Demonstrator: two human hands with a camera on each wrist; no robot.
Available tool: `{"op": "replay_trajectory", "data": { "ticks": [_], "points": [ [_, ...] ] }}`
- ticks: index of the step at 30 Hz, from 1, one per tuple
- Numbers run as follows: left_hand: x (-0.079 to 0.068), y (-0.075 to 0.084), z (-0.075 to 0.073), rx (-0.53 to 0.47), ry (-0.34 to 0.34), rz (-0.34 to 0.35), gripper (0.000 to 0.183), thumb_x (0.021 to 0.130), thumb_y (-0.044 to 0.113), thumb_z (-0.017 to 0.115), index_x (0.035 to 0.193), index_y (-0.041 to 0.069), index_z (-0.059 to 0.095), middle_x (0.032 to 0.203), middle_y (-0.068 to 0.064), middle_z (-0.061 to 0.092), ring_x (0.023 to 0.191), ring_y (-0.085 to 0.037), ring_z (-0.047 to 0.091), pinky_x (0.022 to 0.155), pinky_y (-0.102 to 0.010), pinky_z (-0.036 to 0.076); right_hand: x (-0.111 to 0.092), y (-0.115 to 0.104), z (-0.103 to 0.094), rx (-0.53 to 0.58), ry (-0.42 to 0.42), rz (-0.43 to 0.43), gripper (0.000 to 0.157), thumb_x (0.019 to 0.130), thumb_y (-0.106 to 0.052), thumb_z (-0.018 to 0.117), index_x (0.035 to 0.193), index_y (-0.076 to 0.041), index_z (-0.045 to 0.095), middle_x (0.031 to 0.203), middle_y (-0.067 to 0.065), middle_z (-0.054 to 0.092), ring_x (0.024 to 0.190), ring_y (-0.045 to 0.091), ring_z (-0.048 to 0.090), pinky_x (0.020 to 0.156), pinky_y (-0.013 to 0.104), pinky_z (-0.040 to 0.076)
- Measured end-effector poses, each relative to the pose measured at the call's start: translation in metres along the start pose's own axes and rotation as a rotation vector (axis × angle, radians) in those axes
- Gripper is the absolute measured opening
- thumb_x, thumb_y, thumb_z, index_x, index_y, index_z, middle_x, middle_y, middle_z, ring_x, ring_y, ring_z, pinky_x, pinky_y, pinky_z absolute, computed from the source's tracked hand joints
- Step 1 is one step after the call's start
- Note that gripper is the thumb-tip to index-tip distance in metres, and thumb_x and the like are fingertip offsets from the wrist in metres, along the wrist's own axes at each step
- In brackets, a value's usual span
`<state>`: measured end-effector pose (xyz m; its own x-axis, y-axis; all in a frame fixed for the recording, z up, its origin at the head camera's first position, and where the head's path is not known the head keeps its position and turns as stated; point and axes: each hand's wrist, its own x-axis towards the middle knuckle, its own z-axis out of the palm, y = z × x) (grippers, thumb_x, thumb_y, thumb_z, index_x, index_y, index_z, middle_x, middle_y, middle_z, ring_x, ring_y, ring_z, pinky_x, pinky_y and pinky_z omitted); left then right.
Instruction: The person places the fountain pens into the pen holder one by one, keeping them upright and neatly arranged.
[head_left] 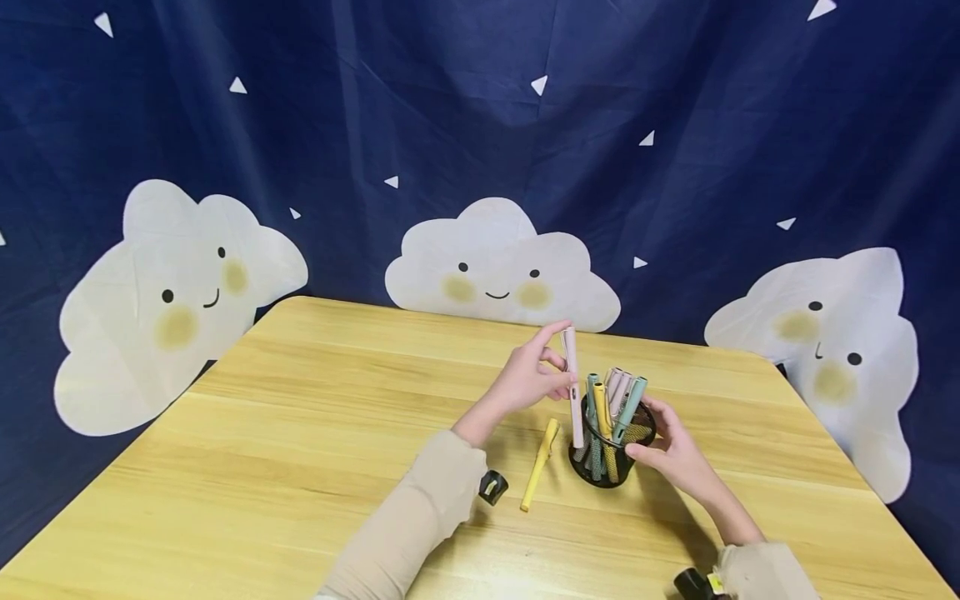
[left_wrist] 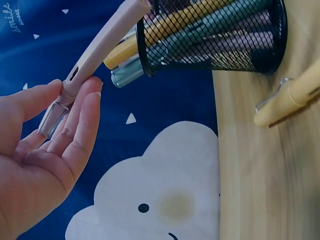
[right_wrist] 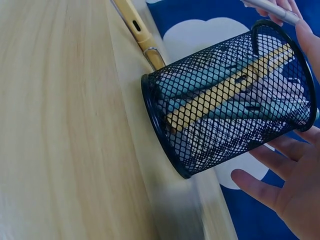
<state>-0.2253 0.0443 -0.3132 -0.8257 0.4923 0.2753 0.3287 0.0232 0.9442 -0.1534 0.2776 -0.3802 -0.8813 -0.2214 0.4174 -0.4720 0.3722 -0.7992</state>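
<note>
My left hand [head_left: 528, 379] pinches a pale pink pen [head_left: 576, 412] between thumb and fingers, its cap end up. The pen stands nearly upright at the left side of a black mesh pen holder [right_wrist: 215, 150]; in the left wrist view its lower end is cut off. Around the holder's right side, my right hand [head_left: 678, 454] steadies it, thumb near the front rim and fingers behind. Inside the holder are several capped pens: a yellow pen [head_left: 602, 402], a teal pen [head_left: 632, 404] and pinkish pens [head_left: 617, 387] among them.
On the wooden table [head_left: 262, 442], a yellow pen [head_left: 540, 465] lies to the left of the holder. A black wrist device [head_left: 492, 487] shows by the left sleeve, another [head_left: 693, 583] by the right. Behind the table hangs a dark blue curtain [head_left: 465, 125] with cloud shapes.
</note>
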Motion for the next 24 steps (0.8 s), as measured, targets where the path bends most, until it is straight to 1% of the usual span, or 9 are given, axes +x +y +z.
{"op": "replay_trajectory", "data": {
  "ticks": [2, 6, 9, 12, 15, 17, 19, 22, 24],
  "points": [
    [0.001, 0.001, 0.002, -0.005, 0.014, 0.015, 0.073, 0.078, -0.005, 0.063, 0.139, 0.017, 0.03, 0.08, -0.01, 0.058, 0.061, -0.032, 0.062, 0.056, -0.035, 0.053, 0.0, 0.0, 0.0, -0.025, 0.01, 0.006, 0.063, 0.074, 0.011, 0.062, 0.125, 0.017, 0.027, 0.12, 0.038, 0.037, 0.102, -0.005, 0.042, 0.072, 0.017, 0.045],
    [0.002, 0.006, 0.006, 0.013, 0.052, 0.05, 0.067, 0.079, -0.006, 0.062, 0.137, 0.013, 0.034, 0.081, -0.012, 0.058, 0.059, -0.028, 0.062, 0.055, -0.032, 0.053, 0.0, 0.001, 0.001, -0.037, 0.024, 0.019, 0.062, 0.074, 0.01, 0.062, 0.125, 0.016, 0.028, 0.121, 0.036, 0.038, 0.104, -0.006, 0.041, 0.072, 0.017, 0.044],
    [-0.002, 0.017, 0.009, 0.029, 0.07, 0.077, 0.061, 0.079, -0.008, 0.061, 0.133, 0.006, 0.037, 0.083, -0.017, 0.058, 0.06, -0.03, 0.062, 0.054, -0.029, 0.053, 0.0, 0.001, 0.001, -0.026, 0.033, 0.026, 0.061, 0.074, 0.011, 0.063, 0.124, 0.016, 0.029, 0.122, 0.037, 0.037, 0.103, -0.006, 0.041, 0.071, 0.017, 0.044],
    [-0.006, 0.028, 0.01, 0.038, 0.077, 0.099, 0.058, 0.079, -0.01, 0.06, 0.131, 0.001, 0.038, 0.083, -0.022, 0.058, 0.062, -0.037, 0.061, 0.053, -0.028, 0.052, -0.001, 0.001, 0.001, -0.005, 0.041, 0.012, 0.056, 0.075, 0.012, 0.061, 0.122, 0.018, 0.031, 0.122, 0.036, 0.037, 0.103, -0.005, 0.043, 0.07, 0.017, 0.046],
    [-0.006, 0.03, 0.011, 0.037, 0.085, 0.115, 0.056, 0.079, -0.01, 0.059, 0.13, 0.0, 0.039, 0.083, -0.024, 0.058, 0.064, -0.04, 0.06, 0.053, -0.027, 0.052, -0.001, 0.002, -0.001, 0.001, 0.054, -0.01, 0.048, 0.079, 0.012, 0.056, 0.121, 0.017, 0.035, 0.123, 0.021, 0.044, 0.102, -0.001, 0.046, 0.07, 0.017, 0.047],
    [-0.003, 0.025, 0.012, 0.038, 0.092, 0.12, 0.056, 0.08, -0.009, 0.06, 0.13, 0.003, 0.04, 0.083, -0.022, 0.058, 0.064, -0.037, 0.061, 0.053, -0.025, 0.052, -0.001, 0.001, -0.003, -0.013, 0.064, -0.017, 0.041, 0.082, 0.01, 0.054, 0.121, 0.015, 0.04, 0.12, 0.01, 0.048, 0.1, 0.001, 0.048, 0.07, 0.017, 0.048],
    [0.001, 0.018, 0.012, 0.034, 0.102, 0.125, 0.056, 0.08, -0.007, 0.061, 0.131, 0.006, 0.041, 0.082, -0.019, 0.059, 0.062, -0.032, 0.062, 0.054, -0.026, 0.052, -0.001, 0.0, -0.006, -0.062, 0.072, -0.019, 0.037, 0.085, 0.007, 0.052, 0.12, 0.014, 0.043, 0.113, 0.005, 0.053, 0.097, 0.003, 0.05, 0.071, 0.017, 0.048],
    [0.005, 0.013, 0.013, 0.024, 0.116, 0.136, 0.056, 0.08, -0.005, 0.062, 0.13, 0.009, 0.042, 0.08, -0.014, 0.059, 0.058, -0.021, 0.062, 0.054, -0.028, 0.053, -0.001, -0.004, -0.012, -0.132, 0.055, 0.002, 0.034, 0.087, 0.004, 0.052, 0.119, 0.013, 0.047, 0.101, 0.013, 0.057, 0.087, 0.004, 0.053, 0.065, 0.022, 0.05],
    [0.006, 0.012, 0.014, 0.015, 0.124, 0.144, 0.056, 0.079, -0.005, 0.062, 0.129, 0.01, 0.043, 0.079, -0.011, 0.059, 0.055, -0.016, 0.061, 0.054, -0.03, 0.053, 0.0, -0.006, -0.016, -0.156, 0.02, 0.035, 0.036, 0.087, 0.001, 0.052, 0.121, 0.013, 0.046, 0.094, 0.017, 0.058, 0.08, 0.005, 0.054, 0.06, 0.026, 0.05]
  ]
}}
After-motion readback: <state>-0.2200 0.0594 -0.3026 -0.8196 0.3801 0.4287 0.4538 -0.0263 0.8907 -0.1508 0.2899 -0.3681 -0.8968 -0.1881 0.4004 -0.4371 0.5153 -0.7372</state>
